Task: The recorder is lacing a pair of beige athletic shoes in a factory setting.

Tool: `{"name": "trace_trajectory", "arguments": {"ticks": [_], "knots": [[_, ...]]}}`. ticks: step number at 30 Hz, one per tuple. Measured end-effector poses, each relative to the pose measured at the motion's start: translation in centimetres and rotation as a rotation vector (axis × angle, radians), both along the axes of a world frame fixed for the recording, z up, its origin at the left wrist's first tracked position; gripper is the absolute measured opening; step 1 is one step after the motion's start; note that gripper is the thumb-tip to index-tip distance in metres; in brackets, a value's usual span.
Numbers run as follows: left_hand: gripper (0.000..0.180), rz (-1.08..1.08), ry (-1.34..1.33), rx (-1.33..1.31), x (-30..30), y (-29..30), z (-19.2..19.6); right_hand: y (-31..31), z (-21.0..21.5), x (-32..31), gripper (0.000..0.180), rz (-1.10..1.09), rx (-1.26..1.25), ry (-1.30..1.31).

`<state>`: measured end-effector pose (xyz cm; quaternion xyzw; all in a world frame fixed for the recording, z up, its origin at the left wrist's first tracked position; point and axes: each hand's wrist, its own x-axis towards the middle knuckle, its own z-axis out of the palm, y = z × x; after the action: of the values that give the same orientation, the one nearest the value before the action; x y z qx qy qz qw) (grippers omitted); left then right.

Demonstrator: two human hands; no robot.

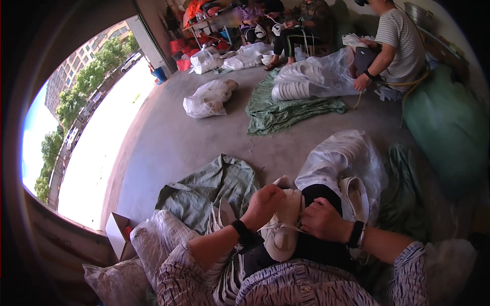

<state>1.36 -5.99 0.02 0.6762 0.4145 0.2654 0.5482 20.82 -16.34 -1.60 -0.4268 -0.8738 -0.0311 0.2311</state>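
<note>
A cream canvas shoe [280, 244] lies across my lap with its toe toward me. A white shoelace [292, 226] crosses its front and stretches toward my right hand [325, 220], whose fingers are closed on it. My left hand [262, 208] is raised over the shoe's left side, fingers pinched together; the lace end in them is mostly hidden. Against my right leg, another pale shoe [354, 196] rests by a clear plastic bag [337, 158] of stacked white shoes. More pale shoes [220, 217] stand beyond my left wrist.
Green woven sheets [209, 186] lie on the floor ahead. Plastic bags [161, 234] of shoes crowd my left, beside a white box [118, 234]. A person [398, 48] sits at the far right by a bagged shoe stack [311, 76] and a large green sack [449, 127]. Other people sit at the back.
</note>
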Motion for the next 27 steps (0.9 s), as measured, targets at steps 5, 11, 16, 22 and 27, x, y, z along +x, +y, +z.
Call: {"name": "trace_trajectory", "arguments": {"ticks": [5, 11, 16, 22, 27], "knots": [[0.01, 0.035, 0.089, 0.294, -2.5, -3.7, 1.5, -0.6, 1.9, -4.7, 0.017, -0.057, -0.465, 0.296], [0.008, 0.031, -0.006, 0.592, -2.2, -3.0, 1.9, 0.1, 1.6, -5.3, 0.025, -0.059, -1.274, 1.027], [0.016, 0.884, -0.241, 0.058, -16.5, 7.4, -2.1, -0.2, 1.5, 11.8, 0.03, -0.402, -1.115, 1.705], [0.03, 1.412, -0.568, -0.043, -46.4, 13.9, -3.7, -15.6, -2.0, 47.7, 0.021, -0.699, 0.083, 2.23], [0.016, 1.157, -0.197, -0.151, -38.2, 11.4, -1.4, -11.6, -2.4, 39.1, 0.019, -0.585, -0.383, 2.148]]}}
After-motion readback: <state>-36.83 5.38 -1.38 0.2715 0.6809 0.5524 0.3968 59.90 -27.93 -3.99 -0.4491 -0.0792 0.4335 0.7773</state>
